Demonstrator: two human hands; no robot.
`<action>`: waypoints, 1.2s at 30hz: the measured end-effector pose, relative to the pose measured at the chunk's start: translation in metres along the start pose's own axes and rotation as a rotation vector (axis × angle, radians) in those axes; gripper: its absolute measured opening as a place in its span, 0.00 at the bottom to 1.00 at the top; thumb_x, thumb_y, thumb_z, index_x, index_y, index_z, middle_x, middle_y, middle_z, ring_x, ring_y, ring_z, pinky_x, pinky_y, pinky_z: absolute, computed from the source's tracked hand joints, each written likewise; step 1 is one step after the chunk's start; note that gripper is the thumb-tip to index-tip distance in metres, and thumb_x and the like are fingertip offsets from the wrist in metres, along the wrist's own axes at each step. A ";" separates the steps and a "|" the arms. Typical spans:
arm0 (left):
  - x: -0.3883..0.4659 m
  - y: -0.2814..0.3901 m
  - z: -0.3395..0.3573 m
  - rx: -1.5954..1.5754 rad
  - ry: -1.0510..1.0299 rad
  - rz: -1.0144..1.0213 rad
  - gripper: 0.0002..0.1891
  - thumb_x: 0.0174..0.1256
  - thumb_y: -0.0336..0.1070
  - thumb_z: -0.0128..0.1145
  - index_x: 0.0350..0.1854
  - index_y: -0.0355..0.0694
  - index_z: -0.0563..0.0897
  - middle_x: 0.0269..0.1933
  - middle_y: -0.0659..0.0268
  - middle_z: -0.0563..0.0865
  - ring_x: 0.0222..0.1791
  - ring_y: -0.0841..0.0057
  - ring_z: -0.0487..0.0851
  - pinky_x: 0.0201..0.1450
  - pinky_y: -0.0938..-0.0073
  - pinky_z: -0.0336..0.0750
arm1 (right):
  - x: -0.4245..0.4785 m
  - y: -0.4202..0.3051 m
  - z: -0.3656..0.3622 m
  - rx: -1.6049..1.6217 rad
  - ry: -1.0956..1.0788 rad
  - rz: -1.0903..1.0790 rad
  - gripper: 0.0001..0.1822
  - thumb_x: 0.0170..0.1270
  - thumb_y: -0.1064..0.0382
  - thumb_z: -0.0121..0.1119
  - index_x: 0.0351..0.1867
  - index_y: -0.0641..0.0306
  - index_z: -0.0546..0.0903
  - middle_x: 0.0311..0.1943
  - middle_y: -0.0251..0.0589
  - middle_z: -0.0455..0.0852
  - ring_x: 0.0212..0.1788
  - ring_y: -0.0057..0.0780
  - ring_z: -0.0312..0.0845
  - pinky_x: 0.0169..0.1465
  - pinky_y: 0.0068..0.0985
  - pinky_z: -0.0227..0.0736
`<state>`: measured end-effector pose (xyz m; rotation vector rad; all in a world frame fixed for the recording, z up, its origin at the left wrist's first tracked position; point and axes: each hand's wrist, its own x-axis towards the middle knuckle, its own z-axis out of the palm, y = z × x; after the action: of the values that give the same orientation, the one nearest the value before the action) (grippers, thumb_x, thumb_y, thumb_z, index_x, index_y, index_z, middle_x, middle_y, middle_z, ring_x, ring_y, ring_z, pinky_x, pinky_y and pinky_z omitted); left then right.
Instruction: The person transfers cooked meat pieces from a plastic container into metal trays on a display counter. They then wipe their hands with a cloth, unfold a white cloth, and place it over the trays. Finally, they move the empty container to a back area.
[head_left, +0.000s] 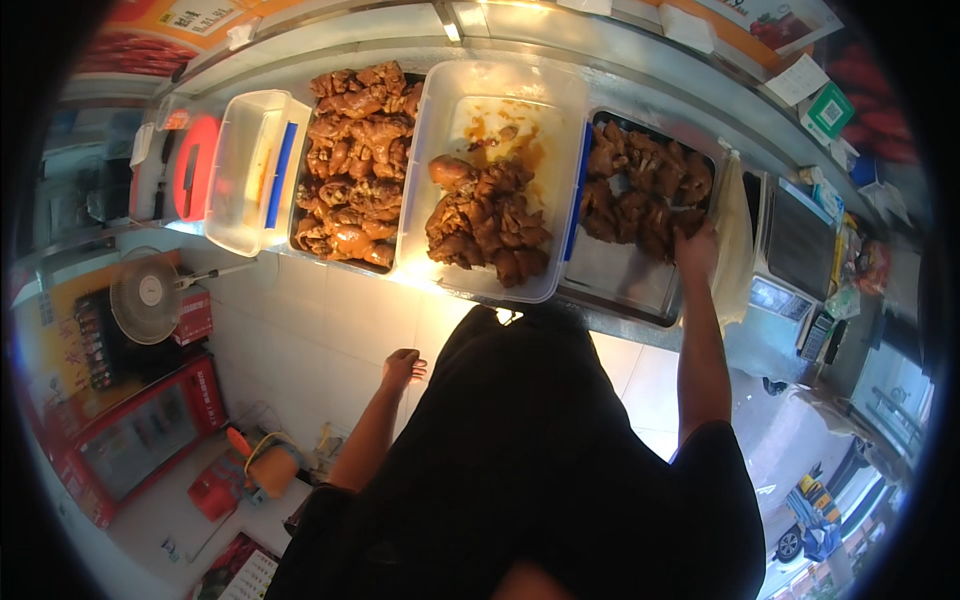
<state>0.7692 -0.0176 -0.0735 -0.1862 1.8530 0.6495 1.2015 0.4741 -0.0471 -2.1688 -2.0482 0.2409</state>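
My right hand (697, 249), a little blurred, is at the right side of a metal tray (619, 277). Its fingers are closed around a piece of braised meat (688, 221), which looks like a pig's trotter. More brown glazed pieces (652, 166) lie in rows across the tray's far part. My left hand (403, 367) hangs beside my body over the floor, fingers loosely curled and holding nothing. In front of me, a clear plastic tub (559, 187) holds a heap of similar meat (487, 225) at its near end, with brown sauce and scraps on its floor.
Left of the tub is a tray full of glazed meat (356, 165), then another plastic tub (244, 172) and a knife (192, 176) on a red round board (184, 199). A cloth (731, 247) and a weighing scale (799, 232) are at right. A fan (148, 294) stands behind left.
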 end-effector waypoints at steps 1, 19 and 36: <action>0.000 0.001 -0.003 -0.012 0.006 -0.006 0.14 0.70 0.39 0.56 0.50 0.34 0.81 0.35 0.59 0.88 0.28 0.72 0.87 0.28 0.73 0.80 | 0.000 -0.004 -0.001 -0.030 -0.006 0.011 0.34 0.58 0.51 0.66 0.63 0.64 0.72 0.49 0.58 0.83 0.50 0.56 0.81 0.52 0.45 0.77; 0.033 0.005 -0.067 0.012 0.002 -0.024 0.14 0.71 0.39 0.54 0.49 0.34 0.81 0.36 0.58 0.89 0.27 0.72 0.86 0.28 0.72 0.80 | -0.010 -0.064 -0.057 0.262 -0.108 -0.027 0.22 0.64 0.58 0.61 0.58 0.59 0.81 0.47 0.49 0.88 0.49 0.44 0.85 0.53 0.35 0.78; 0.100 0.003 -0.108 -0.077 -0.098 -0.040 0.15 0.71 0.39 0.54 0.51 0.34 0.79 0.35 0.57 0.87 0.27 0.71 0.85 0.27 0.70 0.79 | -0.165 -0.308 0.014 -0.390 -0.941 -0.524 0.31 0.56 0.41 0.65 0.50 0.68 0.84 0.48 0.53 0.86 0.51 0.49 0.83 0.52 0.40 0.80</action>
<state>0.6418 -0.0529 -0.1373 -0.2377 1.7273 0.6907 0.8888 0.3267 0.0084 -1.7220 -3.3106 1.0126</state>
